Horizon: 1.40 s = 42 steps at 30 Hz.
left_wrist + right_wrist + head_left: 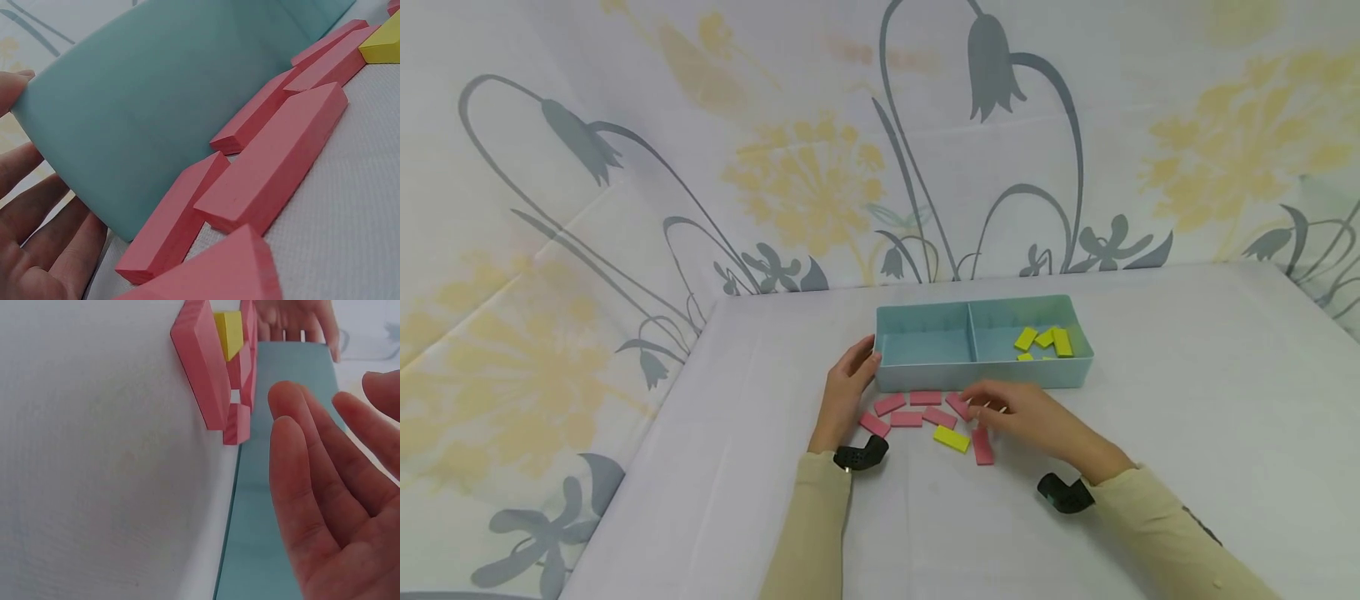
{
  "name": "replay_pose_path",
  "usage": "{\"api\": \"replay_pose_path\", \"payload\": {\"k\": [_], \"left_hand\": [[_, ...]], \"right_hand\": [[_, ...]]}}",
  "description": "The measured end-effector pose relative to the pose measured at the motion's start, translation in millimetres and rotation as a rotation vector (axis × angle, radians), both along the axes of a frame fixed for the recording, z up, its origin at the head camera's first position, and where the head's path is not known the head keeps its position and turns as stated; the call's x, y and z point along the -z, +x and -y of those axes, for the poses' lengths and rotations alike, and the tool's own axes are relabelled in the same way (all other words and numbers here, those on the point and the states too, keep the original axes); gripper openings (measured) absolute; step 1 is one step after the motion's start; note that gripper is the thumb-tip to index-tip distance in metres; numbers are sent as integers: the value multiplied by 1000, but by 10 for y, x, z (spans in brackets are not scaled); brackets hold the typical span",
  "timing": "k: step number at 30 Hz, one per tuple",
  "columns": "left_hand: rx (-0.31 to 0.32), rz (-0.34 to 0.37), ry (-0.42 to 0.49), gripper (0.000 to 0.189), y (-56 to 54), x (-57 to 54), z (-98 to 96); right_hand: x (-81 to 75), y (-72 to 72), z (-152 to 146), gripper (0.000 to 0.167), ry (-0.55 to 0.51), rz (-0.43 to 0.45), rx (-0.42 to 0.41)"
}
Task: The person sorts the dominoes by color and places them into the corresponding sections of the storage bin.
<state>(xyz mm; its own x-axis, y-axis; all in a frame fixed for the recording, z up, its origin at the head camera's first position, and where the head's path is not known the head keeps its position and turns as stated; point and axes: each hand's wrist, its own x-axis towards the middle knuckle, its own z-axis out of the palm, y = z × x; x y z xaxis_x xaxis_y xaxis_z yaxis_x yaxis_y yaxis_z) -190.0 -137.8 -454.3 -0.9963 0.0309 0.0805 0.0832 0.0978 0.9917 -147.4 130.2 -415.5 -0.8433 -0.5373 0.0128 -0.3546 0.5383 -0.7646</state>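
A pale teal box (925,377) with a divider stands on the table. My left hand (845,392) rests against its left end; in the left wrist view its fingers (31,215) lie along the end wall and the thumb is by the top corner. Several pink blocks (907,419) lie in front of the box, with one yellow block (952,439) among them. My right hand (1030,421) hovers near the rightmost pink blocks, fingers loosely bent. In the right wrist view nothing is between its fingers (290,462).
Several yellow blocks (1062,342) lie in the box's right compartment; its left compartment (925,342) shows a bare floor. White cloth (737,467) covers the table. A flower-patterned cloth (820,183) hangs behind the box and at the left.
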Motion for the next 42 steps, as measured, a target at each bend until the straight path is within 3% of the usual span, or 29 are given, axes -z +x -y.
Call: {"api": "replay_pose_path", "payload": {"k": [7,14,18,24,31,35,40,42], "left_hand": [[-5,1,-10,56,-3,0,-9],[1,-15,4,54,-23,-24,-9],[26,-8,33,52,13,-126,-23],[24,14,3,59,68,-263,-30],[-4,5,20,55,-48,-111,9],[-4,2,8,51,-48,-46,4],[9,42,14,58,54,-103,-9],[16,31,12,59,85,-159,-21]], "right_hand": [[-11,29,46,26,2,7,6],[-30,37,75,29,13,7,-51],[-42,39,83,32,21,58,-78],[-50,37,107,26,61,84,-86],[-50,49,165,25,81,64,-95],[-31,96,179,24,94,80,-97],[15,163,194,25,86,119,-91],[40,172,217,26,95,89,-82]]}}
